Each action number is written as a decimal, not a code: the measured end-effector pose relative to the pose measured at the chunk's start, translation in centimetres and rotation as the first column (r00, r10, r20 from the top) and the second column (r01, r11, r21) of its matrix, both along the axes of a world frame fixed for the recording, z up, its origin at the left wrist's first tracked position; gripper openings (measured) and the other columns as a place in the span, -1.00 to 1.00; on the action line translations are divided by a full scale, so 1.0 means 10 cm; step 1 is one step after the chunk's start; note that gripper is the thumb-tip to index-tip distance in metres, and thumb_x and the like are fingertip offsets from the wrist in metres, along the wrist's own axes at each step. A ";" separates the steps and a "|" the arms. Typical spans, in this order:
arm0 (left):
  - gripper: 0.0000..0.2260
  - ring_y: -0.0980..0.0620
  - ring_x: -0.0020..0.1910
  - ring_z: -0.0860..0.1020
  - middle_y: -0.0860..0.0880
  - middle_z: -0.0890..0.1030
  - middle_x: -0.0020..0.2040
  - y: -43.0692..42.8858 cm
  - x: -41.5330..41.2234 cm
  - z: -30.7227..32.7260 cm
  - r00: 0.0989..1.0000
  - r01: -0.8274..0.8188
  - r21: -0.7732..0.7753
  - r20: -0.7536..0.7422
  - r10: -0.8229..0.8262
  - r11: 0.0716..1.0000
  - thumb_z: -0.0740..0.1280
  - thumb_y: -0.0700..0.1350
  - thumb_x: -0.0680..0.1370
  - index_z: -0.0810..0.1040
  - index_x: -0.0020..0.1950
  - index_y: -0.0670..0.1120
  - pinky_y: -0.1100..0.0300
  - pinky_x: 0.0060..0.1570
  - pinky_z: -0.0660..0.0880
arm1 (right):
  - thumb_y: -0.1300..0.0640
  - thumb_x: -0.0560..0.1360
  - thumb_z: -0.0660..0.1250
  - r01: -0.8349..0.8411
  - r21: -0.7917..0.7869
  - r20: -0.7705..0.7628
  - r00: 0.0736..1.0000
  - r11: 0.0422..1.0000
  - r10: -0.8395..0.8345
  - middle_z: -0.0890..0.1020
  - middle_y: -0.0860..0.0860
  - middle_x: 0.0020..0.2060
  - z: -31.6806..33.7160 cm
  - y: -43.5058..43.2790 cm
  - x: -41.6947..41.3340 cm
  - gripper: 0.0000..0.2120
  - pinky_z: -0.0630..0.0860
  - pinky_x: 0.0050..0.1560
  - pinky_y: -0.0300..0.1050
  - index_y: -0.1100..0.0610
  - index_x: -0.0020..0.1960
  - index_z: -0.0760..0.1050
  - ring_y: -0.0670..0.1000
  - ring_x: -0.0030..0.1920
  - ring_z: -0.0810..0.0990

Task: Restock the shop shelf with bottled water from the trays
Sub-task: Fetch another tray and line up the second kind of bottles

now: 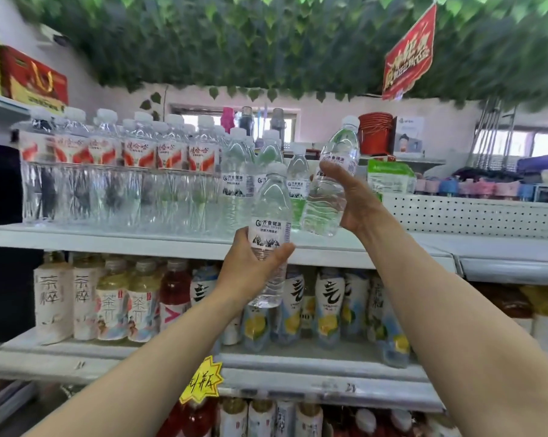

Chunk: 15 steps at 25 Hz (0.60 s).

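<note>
My left hand (253, 263) grips a clear water bottle (271, 216) with a white mountain label, upright, in front of the top shelf's front edge (171, 244). My right hand (351, 200) holds a second, like bottle (332, 175) tilted to the right, its base just above the shelf's right part. Behind them stand several matching bottles (238, 181) on the shelf. To their left is a row of water bottles with red-and-white labels (137, 152). No tray is in view.
The shelf below (266, 361) carries tea and lemon drink bottles, with more drinks on the lowest level. A white pegboard panel (471, 212) and a counter of cups lie to the right. Leafy vines and a red sign (408, 55) hang overhead. A yellow price tag (201, 383) sticks out low.
</note>
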<state>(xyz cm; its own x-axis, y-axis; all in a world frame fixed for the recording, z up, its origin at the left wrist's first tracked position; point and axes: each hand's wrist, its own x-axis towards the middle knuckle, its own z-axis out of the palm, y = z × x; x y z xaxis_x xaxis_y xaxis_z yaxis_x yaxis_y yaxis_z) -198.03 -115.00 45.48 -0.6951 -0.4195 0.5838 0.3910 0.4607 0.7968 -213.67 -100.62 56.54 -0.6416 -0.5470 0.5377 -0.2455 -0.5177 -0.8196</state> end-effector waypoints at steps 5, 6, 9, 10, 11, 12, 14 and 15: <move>-0.62 0.32 -0.10 0.48 0.26 0.43 0.02 0.01 -0.01 0.04 0.990 0.137 0.181 0.010 -0.141 0.974 0.23 0.19 0.61 0.20 0.34 0.12 0.30 0.00 0.38 | 0.10 0.42 0.57 0.171 0.030 -0.078 0.983 0.985 -0.169 0.69 0.17 0.10 0.12 -0.04 -0.22 -0.50 0.66 0.00 -0.03 0.23 0.30 0.57 0.09 0.05 0.72; -0.70 0.41 -0.19 0.46 0.28 0.39 -0.05 0.03 0.01 0.04 0.987 0.154 0.207 0.012 -0.160 0.966 0.24 0.11 0.64 0.18 0.26 0.12 0.34 -0.14 0.41 | 0.06 0.39 0.60 0.201 0.038 -0.095 0.976 0.979 -0.197 0.71 0.12 0.05 0.13 -0.05 -0.25 -0.44 0.64 -0.06 -0.14 0.24 0.31 0.57 0.01 0.00 0.73; -0.73 0.41 -0.11 0.45 0.28 0.43 -0.03 -0.04 -0.01 0.04 0.981 0.193 0.275 -0.022 -0.195 0.942 0.29 0.03 0.63 0.23 0.21 0.09 0.30 -0.09 0.37 | -0.03 0.15 0.71 0.254 0.076 -0.091 0.965 0.964 -0.247 0.72 0.12 0.05 0.10 -0.13 -0.34 -0.13 0.61 0.03 -0.03 0.26 0.35 0.51 0.06 0.04 0.72; -0.72 0.33 0.02 0.49 0.25 0.49 0.04 -0.05 -0.01 0.05 0.982 0.189 0.298 -0.029 -0.189 0.936 0.31 0.04 0.62 0.28 0.24 0.06 0.23 0.04 0.34 | -0.02 0.11 0.72 0.265 0.083 -0.076 0.963 0.961 -0.259 0.71 0.14 0.07 0.09 -0.17 -0.40 -0.10 0.62 0.07 0.05 0.25 0.35 0.48 0.09 0.05 0.72; -0.66 0.22 0.14 0.51 0.19 0.53 0.12 -0.06 -0.04 0.05 0.983 0.179 0.313 -0.029 -0.179 0.933 0.33 0.07 0.60 0.32 0.29 0.03 0.16 0.14 0.31 | -0.02 0.09 0.74 0.285 0.100 -0.072 0.958 0.953 -0.278 0.71 0.15 0.08 0.08 -0.22 -0.45 -0.09 0.61 0.12 0.12 0.23 0.33 0.47 0.12 0.07 0.71; -0.60 0.14 0.22 0.51 0.13 0.55 0.19 -0.06 -0.04 0.05 0.986 0.165 0.317 -0.030 -0.163 0.934 0.35 0.08 0.58 0.33 0.34 0.01 0.12 0.16 0.29 | -0.02 0.09 0.74 0.316 0.138 -0.081 0.948 0.939 -0.307 0.70 0.15 0.09 0.06 -0.26 -0.49 -0.11 0.60 0.19 0.19 0.21 0.31 0.47 0.15 0.10 0.69; -0.49 0.12 0.24 0.51 0.10 0.55 0.23 -0.06 -0.06 0.06 0.987 0.160 0.321 -0.044 -0.154 0.933 0.39 0.14 0.53 0.31 0.39 0.01 0.10 0.19 0.30 | 0.00 0.16 0.71 0.341 0.171 -0.105 0.939 0.924 -0.327 0.68 0.16 0.11 0.01 -0.33 -0.63 -0.22 0.54 0.29 0.29 0.19 0.28 0.49 0.19 0.15 0.66; -0.40 0.10 0.25 0.50 0.09 0.55 0.25 -0.06 -0.07 0.07 0.986 0.165 0.315 -0.054 -0.156 0.935 0.42 0.19 0.48 0.30 0.41 0.01 0.09 0.21 0.30 | 0.03 0.22 0.70 0.349 0.166 -0.116 0.936 0.922 -0.334 0.67 0.18 0.14 -0.01 -0.35 -0.68 -0.28 0.52 0.32 0.29 0.18 0.28 0.49 0.20 0.17 0.65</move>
<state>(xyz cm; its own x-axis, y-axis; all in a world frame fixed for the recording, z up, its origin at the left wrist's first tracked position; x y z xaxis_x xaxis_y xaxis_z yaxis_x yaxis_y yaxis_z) -198.75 -115.57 46.15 -0.7538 -0.4701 0.4590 0.4632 0.1152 0.8787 -220.50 -104.13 56.42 -0.7636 -0.3957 0.5102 -0.4529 -0.2349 -0.8601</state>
